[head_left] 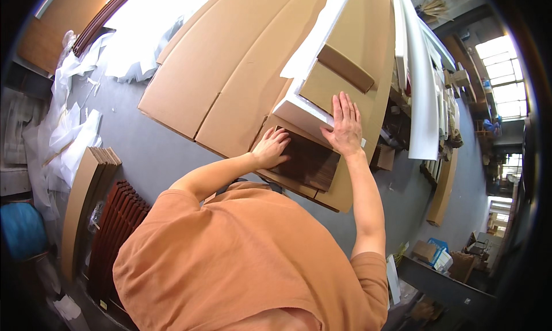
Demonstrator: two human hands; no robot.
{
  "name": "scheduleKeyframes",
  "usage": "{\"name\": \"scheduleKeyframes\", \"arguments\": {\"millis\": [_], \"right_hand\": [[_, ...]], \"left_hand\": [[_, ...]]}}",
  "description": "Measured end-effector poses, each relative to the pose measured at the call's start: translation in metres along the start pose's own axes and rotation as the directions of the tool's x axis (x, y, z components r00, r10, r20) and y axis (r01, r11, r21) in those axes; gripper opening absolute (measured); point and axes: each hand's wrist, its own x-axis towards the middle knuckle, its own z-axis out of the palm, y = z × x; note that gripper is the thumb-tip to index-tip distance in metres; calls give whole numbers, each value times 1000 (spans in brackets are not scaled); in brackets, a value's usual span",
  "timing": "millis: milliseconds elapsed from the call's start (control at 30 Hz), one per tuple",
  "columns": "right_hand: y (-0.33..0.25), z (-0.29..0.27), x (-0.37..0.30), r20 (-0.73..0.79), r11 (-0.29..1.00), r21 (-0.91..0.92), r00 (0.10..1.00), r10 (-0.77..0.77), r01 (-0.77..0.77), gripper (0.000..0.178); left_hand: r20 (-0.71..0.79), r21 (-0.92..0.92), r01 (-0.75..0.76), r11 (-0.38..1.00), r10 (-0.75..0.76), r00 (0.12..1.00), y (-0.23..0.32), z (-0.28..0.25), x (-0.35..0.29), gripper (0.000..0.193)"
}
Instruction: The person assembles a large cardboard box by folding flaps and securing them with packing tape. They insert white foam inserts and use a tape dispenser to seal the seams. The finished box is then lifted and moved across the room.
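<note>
While the left hand (pixel 271 149) rests on the left end of the dark wood panel (pixel 307 161), thumb spread and grip unclosed, the right hand (pixel 345 127) lies flat over the cardboard piece (pixel 319 85), fingers extended, clasping nothing. A white foam block (pixel 300 112) bounds the panel's far side; a cardboard strip (pixel 346 68) stands beyond. The panel lies on cardboard sheeting (pixel 230 78) before the torso, long axis left to right, right end slanting nearer the body.
</note>
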Motion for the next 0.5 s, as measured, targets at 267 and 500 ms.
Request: {"name": "scheduleKeyframes", "arguments": {"millis": [267,500], "right_hand": [[0,0,1,11,999,-16,1000,-28,28,103],[2,0,0,24,999,-13,999,-44,44,103]], "left_hand": [[-141,-136,220,966,-239,961,3,22,78,10],[-253,-137,119,983,-151,956,0,31,79,10]]}}
